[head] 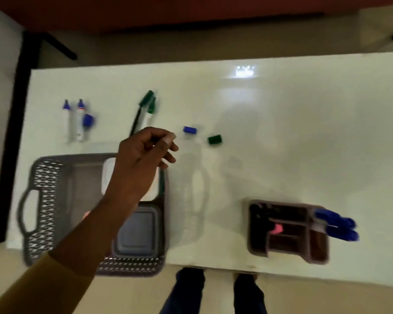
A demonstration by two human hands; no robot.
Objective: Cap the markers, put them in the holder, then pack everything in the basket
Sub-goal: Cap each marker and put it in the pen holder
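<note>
My left hand point(145, 152) hovers over the white table point(281, 132), thumb pressed to forefinger, and nothing shows between them. Just beyond it lie two green markers point(146, 107), their near ends at my knuckles. A loose blue cap point(190, 129) and a green cap point(214, 140) lie right of the hand. Two uncapped blue markers point(74, 118) with a blue cap point(88, 120) lie at the far left. The brown holder point(288, 243) at the near right has two blue-capped markers point(336, 225) sticking out. The grey basket point(43, 200) sits under my forearm. My right hand is out of view.
Inside the basket are a white container point(107, 175) and a grey lidded box point(141, 230). A small pink item point(276, 228) lies in the holder. My legs point(213, 291) stand at the table's near edge. A black stand point(9, 132) runs along the left side.
</note>
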